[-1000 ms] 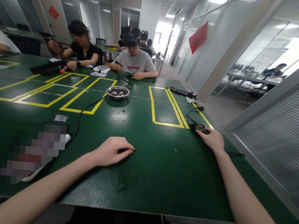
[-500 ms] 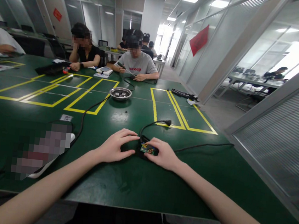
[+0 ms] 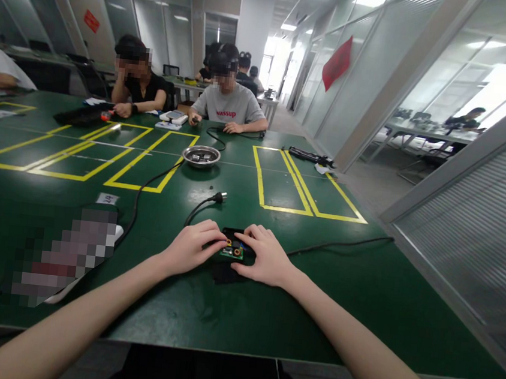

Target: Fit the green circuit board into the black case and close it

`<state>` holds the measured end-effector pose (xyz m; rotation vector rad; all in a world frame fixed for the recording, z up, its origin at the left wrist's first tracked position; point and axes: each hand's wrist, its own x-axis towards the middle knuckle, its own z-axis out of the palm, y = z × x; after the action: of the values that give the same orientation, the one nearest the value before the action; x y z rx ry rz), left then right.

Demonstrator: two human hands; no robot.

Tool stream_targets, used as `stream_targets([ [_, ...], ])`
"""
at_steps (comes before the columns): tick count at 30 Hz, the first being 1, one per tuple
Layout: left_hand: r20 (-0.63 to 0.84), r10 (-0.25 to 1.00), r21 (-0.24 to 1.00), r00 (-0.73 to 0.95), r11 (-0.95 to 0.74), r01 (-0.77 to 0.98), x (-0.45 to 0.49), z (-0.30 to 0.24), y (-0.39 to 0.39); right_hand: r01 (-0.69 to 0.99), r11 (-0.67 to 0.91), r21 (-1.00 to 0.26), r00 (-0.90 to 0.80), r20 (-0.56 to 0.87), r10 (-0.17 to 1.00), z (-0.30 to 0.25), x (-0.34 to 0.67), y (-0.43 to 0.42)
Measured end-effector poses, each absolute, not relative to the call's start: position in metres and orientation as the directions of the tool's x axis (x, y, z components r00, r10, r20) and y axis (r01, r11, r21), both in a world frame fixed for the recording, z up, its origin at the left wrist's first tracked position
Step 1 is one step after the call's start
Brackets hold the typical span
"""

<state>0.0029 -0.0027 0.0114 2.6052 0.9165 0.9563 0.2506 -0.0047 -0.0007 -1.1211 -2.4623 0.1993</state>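
Observation:
A small green circuit board (image 3: 232,253) with copper-coloured coils lies between my hands, at the front of an open black plastic case (image 3: 231,233). My left hand (image 3: 195,247) pinches the board's left side between thumb and fingertips. From the right, my right hand (image 3: 268,257) grips the case, its index finger over the top and its thumb by the board's lower right corner. Part of the case is hidden under that hand. Just below the board, a flat black piece (image 3: 226,274) rests on the table. Beyond my left hand a black power plug (image 3: 219,197) points right on its cord.
A metal bowl (image 3: 200,165) with small metal parts stands farther back on the green table (image 3: 167,319). Left is a blurred-out device with a white edge (image 3: 64,260). Yellow tape outlines (image 3: 284,209) mark the tabletop. Across it sit co-workers, one in a grey shirt (image 3: 229,104).
My left hand has closed from an open pose onto the circuit board. The plug has swung left. The black case now shows behind the board, and a flat black piece shows below.

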Motion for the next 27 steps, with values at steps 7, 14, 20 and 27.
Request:
stream_targets([
  [7, 0.339, 0.725, 0.427, 0.6, -0.686, 0.588, 0.005, 0.006, -0.001, 0.729, 0.612, -0.308, -0.522, 0.329, 0.787, -0.002, 0.247, -0.004],
  [14, 0.304, 0.751, 0.435, 0.586, -0.657, 0.615, 0.005, 0.005, 0.001, 0.748, 0.582, -0.32, -0.468, 0.368, 0.804, -0.006, 0.239, -0.006],
  [20, 0.314, 0.767, 0.437, 0.56, -0.64, 0.632, 0.004, 0.003, 0.006, 0.729, 0.592, -0.343, -0.471, 0.376, 0.798, -0.009, 0.242, -0.003],
  [27, 0.321, 0.772, 0.449, 0.549, -0.634, 0.629, 0.005, 0.004, 0.007, 0.619, 0.67, -0.41, -0.557, 0.373, 0.742, -0.007, 0.25, 0.002],
])
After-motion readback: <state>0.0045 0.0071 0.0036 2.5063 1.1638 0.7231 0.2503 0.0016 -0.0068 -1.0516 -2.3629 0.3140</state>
